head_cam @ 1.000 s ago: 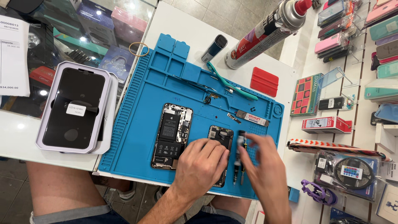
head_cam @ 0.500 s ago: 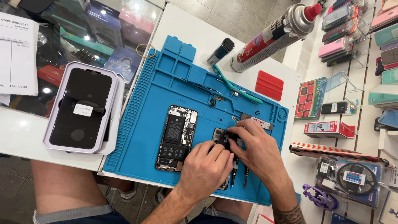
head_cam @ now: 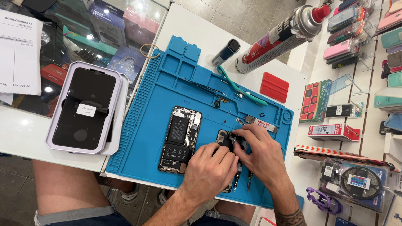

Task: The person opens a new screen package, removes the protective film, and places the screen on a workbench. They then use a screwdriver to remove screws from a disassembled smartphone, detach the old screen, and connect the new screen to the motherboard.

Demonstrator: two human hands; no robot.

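Near the front edge of the blue work mat (head_cam: 146, 125), both my hands are together over a small dark phone part (head_cam: 224, 137). My left hand (head_cam: 211, 171) comes up from the front edge, knuckles up, fingers curled and pressing down on the near end of the part. My right hand (head_cam: 261, 152) comes in from the front right corner, wrist bent, its fingertips pinched close on something small at the part's far end; I cannot tell exactly what they grip. The thumbs and fingers of the two hands almost touch. Two thin screwdrivers (head_cam: 243, 178) lie on the mat just beneath my hands, pointing toward the front edge.

Just to the left of the part lies an opened phone body (head_cam: 180, 140), its battery and boards showing, upright along the mat. Toward the mat's back edge rest a teal pry tool (head_cam: 240, 88) and tweezers (head_cam: 205, 86), with a flat metal tool (head_cam: 259, 123) just beyond my right fingers.

Off the mat on the white desk (head_cam: 197, 29), a spray can (head_cam: 278, 37) lies tilted at the back right corner, a small dark cylinder (head_cam: 226, 52) beside it, and a red plastic card (head_cam: 274, 87) near the mat's right back corner. At the left edge sits a replacement screen in its tray (head_cam: 83, 109) over the glass display counter (head_cam: 104, 29), a paper receipt (head_cam: 19, 50) further left. Shelves of phone cases (head_cam: 356, 29) fill the right side.
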